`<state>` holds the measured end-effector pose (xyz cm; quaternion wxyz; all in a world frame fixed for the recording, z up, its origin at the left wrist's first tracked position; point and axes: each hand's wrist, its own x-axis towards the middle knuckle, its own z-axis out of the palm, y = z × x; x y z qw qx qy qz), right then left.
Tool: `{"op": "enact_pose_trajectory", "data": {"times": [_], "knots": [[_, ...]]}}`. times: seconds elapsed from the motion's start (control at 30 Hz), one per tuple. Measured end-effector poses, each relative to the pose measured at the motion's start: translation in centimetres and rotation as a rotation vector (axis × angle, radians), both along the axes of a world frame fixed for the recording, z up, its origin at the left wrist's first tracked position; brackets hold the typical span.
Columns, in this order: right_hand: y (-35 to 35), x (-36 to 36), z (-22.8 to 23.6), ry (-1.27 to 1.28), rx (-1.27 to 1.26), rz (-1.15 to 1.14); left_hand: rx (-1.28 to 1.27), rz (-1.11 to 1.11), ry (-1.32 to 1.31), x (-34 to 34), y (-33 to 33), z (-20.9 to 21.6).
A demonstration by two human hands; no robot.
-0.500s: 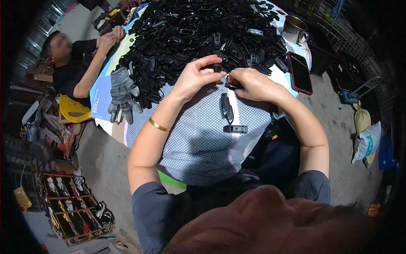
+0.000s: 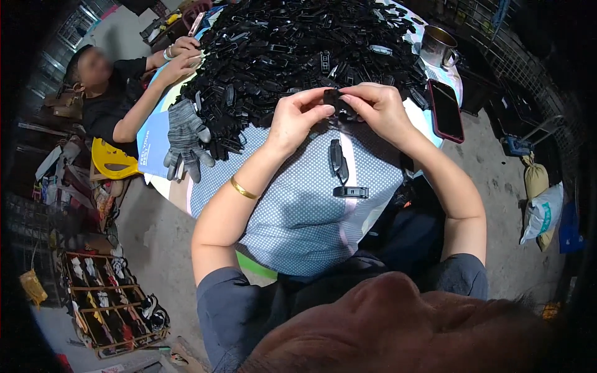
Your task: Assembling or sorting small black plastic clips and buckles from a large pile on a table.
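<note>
My left hand [image 2: 291,124] pinches a small black plastic piece [image 2: 331,97] between thumb and fingertips. From the other side, my right hand [image 2: 384,110] grips the same piece, its thumb and forefinger pressed together at the edge. Fingers partly cover the piece, so its exact kind cannot be made out. Just beyond both hands rises a large heap of black plastic parts [image 2: 267,71]. Below them, on a grey dotted cloth [image 2: 292,199], lie some long black plastic parts [image 2: 337,160] and a crosswise black part with openings [image 2: 351,192].
A grey knit glove [image 2: 185,137] lies left of the heap. At right are a phone [image 2: 445,109] and a metal mug [image 2: 438,46]. Across the left side sits a co-worker [image 2: 93,81] with hands at the heap's edge. A yellow plastic stool [image 2: 112,160] stands below.
My right hand has risen and turned, its fingertips now up on the black piece beside the left's. The co-worker's hands have shifted right along the table edge. The view has moved slightly.
</note>
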<state>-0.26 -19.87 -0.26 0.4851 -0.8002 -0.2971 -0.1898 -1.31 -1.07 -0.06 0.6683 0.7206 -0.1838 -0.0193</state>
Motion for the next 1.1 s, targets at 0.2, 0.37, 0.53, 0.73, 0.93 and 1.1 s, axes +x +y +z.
{"op": "enact_pose_trajectory", "data": {"times": [0.2,0.37,0.53,0.73,0.93,1.1], "knots": [[0.8,-0.1,0.1,-0.140,-0.029,-0.030,-0.044,-0.019,0.030,0.2,0.2,-0.5],[1.3,-0.9,0.1,-0.366,-0.135,-0.105,-0.266,-0.034,0.097,0.1,-0.6,-1.1],[1.7,-1.0,0.4,-0.160,-0.077,-0.096,-0.355,-0.023,0.115,-0.1,-0.5,-0.4],[1.0,-0.7,0.5,0.271,-0.097,0.121,-0.271,-0.159,0.010,0.5,0.5,-0.5],[1.6,-1.1,-0.8,0.139,-0.032,0.052,-0.231,-0.114,-0.081,0.3,0.3,-0.4],[1.3,-1.1,-0.5,0.142,-0.037,0.067,-0.270,-0.134,-0.085,0.1,-0.1,0.1]]}}
